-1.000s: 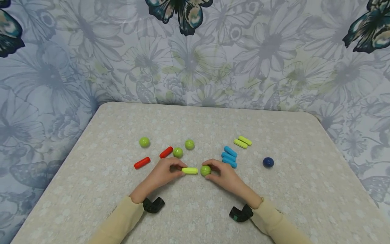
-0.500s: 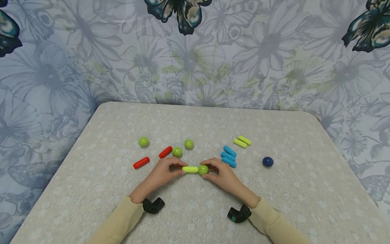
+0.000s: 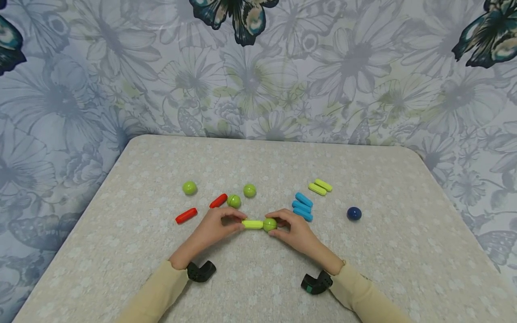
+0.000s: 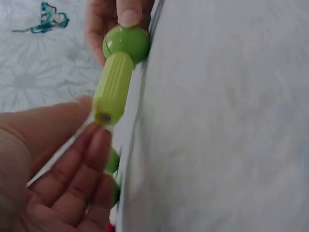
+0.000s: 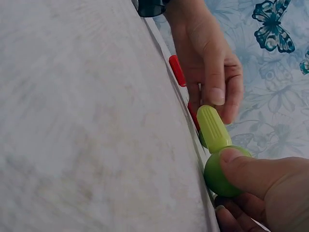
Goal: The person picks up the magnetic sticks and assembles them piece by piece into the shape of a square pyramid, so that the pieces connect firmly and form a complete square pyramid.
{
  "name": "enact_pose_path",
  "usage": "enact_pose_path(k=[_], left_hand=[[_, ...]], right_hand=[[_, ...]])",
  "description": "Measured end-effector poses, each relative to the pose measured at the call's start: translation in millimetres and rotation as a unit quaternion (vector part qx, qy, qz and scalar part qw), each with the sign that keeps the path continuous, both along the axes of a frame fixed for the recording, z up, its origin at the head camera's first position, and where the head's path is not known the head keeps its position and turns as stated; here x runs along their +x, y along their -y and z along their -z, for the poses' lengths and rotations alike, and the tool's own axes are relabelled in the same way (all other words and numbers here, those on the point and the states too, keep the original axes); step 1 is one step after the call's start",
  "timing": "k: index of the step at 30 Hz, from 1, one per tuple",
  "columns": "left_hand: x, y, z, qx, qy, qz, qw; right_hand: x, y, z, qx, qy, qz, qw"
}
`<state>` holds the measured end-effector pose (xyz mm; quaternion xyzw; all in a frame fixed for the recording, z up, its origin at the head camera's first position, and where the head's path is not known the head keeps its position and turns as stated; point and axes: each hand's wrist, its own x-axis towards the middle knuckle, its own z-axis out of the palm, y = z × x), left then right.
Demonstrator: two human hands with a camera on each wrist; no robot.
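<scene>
Our left hand (image 3: 216,226) pinched the yellow-green stick (image 3: 252,224), our right hand (image 3: 292,229) gripped the green ball (image 3: 269,224) joined to it, just before the blue sticks (image 3: 303,207) on the bench (image 3: 363,269). Both pieces looked light, stiff, smooth; best held at the ends.

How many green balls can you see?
4: one green ball pinched by the right hand against the stick; three loose ones behind at and. None look hidden.

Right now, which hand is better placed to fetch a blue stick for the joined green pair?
Right. The right hand holds the green ball, and the blue sticks lie just beyond it; the left hand is farther.
</scene>
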<state>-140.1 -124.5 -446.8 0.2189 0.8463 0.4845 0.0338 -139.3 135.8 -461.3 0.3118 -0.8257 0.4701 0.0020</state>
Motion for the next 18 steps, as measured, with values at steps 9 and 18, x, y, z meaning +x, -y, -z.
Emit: enact_pose_path(k=[9,18], left_hand=[[-12.5,20.4,-19.8,0.027,-0.074,-0.078,0.9939],[-29.4,41.9,-17.1,-0.125,-0.062,-0.110,0.9841]], right_hand=[[0.4,0.1,-1.1,0.002,0.002,0.004,1.000],[0.5,1.1,-0.1,0.000,-0.002,0.001,1.000]])
